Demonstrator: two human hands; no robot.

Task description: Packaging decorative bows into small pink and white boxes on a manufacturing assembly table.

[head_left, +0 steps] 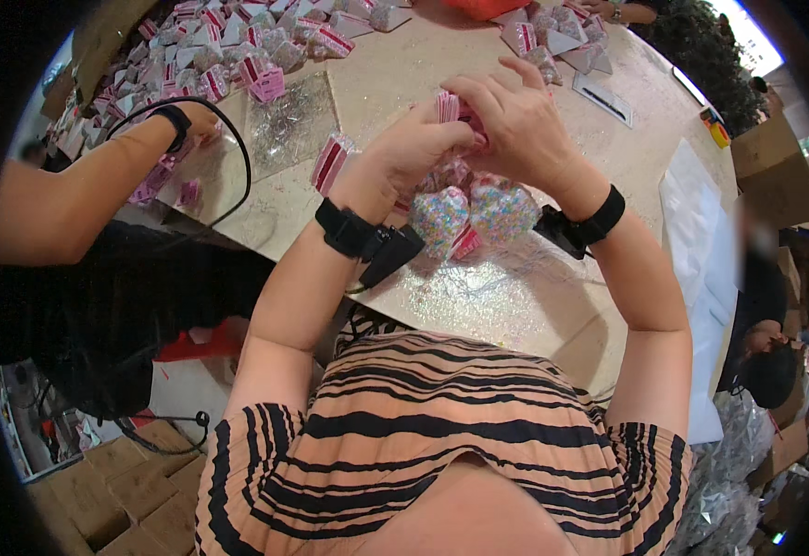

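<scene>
Close together over the table [376,83], my left hand [421,141] and my right hand [522,125] are both closed around a small pink-and-white striped card [448,107]. Fingers cover most of it. My left thumb presses against it, and my right fingers bend over its far side. Just below my hands is a pair of rounded, glittery pieces, one left [440,222] and one right [504,210], speckled in pastel colours. Whether they are attached to the card is hidden. Beside my left wrist lies another pink striped card [332,164].
Many small packs with pink cards [210,56] are heaped at the far left, more [552,35] at the far right. A co-worker's arm [99,181] reaches in from the left, beside a black cable loop [249,167]. White sheeting [696,241] hangs along the right edge. Glitter litters the tabletop.
</scene>
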